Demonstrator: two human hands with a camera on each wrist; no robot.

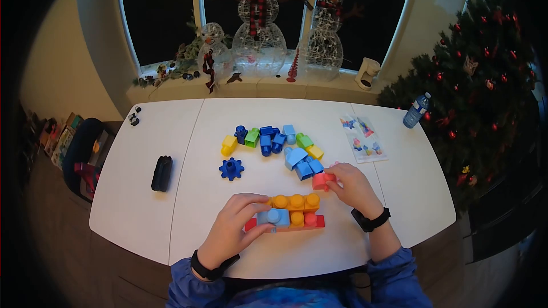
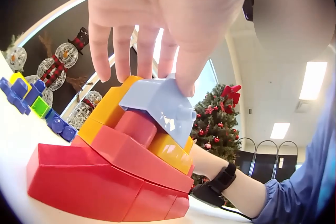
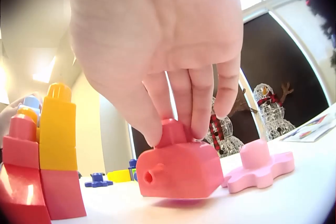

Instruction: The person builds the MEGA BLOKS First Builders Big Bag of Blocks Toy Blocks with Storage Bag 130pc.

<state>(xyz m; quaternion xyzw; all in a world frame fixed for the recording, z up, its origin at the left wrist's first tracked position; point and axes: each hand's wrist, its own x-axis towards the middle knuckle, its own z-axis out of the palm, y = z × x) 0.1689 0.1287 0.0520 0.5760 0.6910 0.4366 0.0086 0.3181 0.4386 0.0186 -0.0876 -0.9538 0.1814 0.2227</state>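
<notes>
My left hand (image 1: 233, 223) pinches a light blue toy building block (image 1: 282, 218) between thumb and fingers. That block sits tilted on top of a small build of stacked blocks, with a red base (image 2: 89, 182), coral blocks (image 2: 142, 153) and orange-yellow blocks (image 1: 297, 201). To the right of the build, my right hand (image 1: 355, 187) pinches a coral-red block (image 3: 181, 171) by the stud on its top. The block is close over the table, and a dark shadow shows below it. Beside it lies a pink flower-shaped piece (image 3: 261, 167), mostly hidden by the hand in the head view.
Loose blue, green and yellow blocks (image 1: 266, 142) lie in an arc behind the build. A dark blue gear-shaped piece (image 1: 231, 169) and a black case (image 1: 162, 173) are to the left. A picture sheet (image 1: 365, 139) and water bottle (image 1: 416, 110) stand at the back right.
</notes>
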